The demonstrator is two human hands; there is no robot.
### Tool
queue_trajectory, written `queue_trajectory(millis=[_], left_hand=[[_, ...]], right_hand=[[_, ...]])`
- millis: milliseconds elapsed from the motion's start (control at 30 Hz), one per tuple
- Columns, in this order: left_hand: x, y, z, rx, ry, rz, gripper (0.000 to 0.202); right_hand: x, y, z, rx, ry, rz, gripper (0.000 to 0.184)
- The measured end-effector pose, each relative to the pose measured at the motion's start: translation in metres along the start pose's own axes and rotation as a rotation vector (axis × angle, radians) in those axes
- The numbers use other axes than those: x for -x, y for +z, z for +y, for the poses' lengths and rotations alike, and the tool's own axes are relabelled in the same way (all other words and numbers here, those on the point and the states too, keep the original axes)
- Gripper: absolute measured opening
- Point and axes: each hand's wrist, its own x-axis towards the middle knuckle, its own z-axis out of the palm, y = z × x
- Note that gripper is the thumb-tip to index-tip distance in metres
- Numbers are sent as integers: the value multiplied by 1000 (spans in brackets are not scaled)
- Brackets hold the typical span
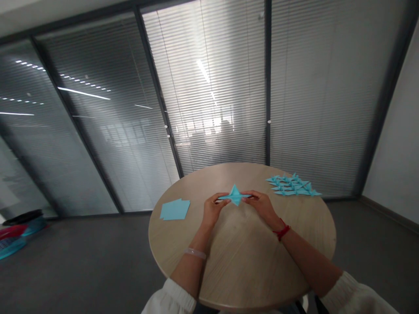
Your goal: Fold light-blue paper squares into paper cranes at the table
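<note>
Head view: left hand (213,209) and right hand (261,205) are pressed in toward each other, each pinching one long point of a pale blue origami figure (235,196) between thumb and fingers; exact finger placement is partly hidden by the paper; the grip looks firm on both sides, not spread.

Figure sits between the hands, over the far half of the round wooden table (248,266), with a peak standing up at its middle; can't tell whether it touches the tabletop.

Left of the hands, near the table edge, lies a small stack of blue paper squares (175,209), slightly offset; right and far, a cluster of flat folded blue paper figures (292,185) lies in overlapping rows.

Red cord bracelet (282,232) on right wrist; pale translucent bangle (194,253) on left wrist; white sleeves (356,297) at both near corners of the view.

Step in hand looks like shaping a nearly folded piece, judging by its form against the cluster; the next move appears to call for even tension from both pinches, so the creases stay aligned.

Behind the table, a glass partition with slatted blinds (209,91) fills the far side; colored items on the floor (16,233) sit far left.
</note>
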Motion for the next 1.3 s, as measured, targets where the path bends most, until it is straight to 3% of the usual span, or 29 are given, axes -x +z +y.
queue_trajectory(millis=[133, 200, 333, 433, 567, 1000, 1300], left_hand=[[-1, -1, -3, -111, 160, 77, 23], [-1, -1, -3, -111, 178, 95, 21], [-1, 2, -3, -58, 53, 31, 25], [-1, 3, -3, -8, -18, 0, 29], [-1, 4, -1, 31, -33, -5, 31], [2, 5, 3, 43, -11, -19, 29], [-3, 2, 1, 181, -98, 49, 39]], right_hand=[[0, 0, 2, 25, -8, -6, 30], [-1, 0, 4, 33, -27, -2, 29], [-2, -1, 5, 60, -132, 31, 26], [-2, -1, 6, 99, -94, 16, 27], [-2, 0, 7, 148, -12, -14, 28], [-2, 0, 4, 126, 1, -27, 27], [-4, 2, 10, -93, 47, -26, 40]])
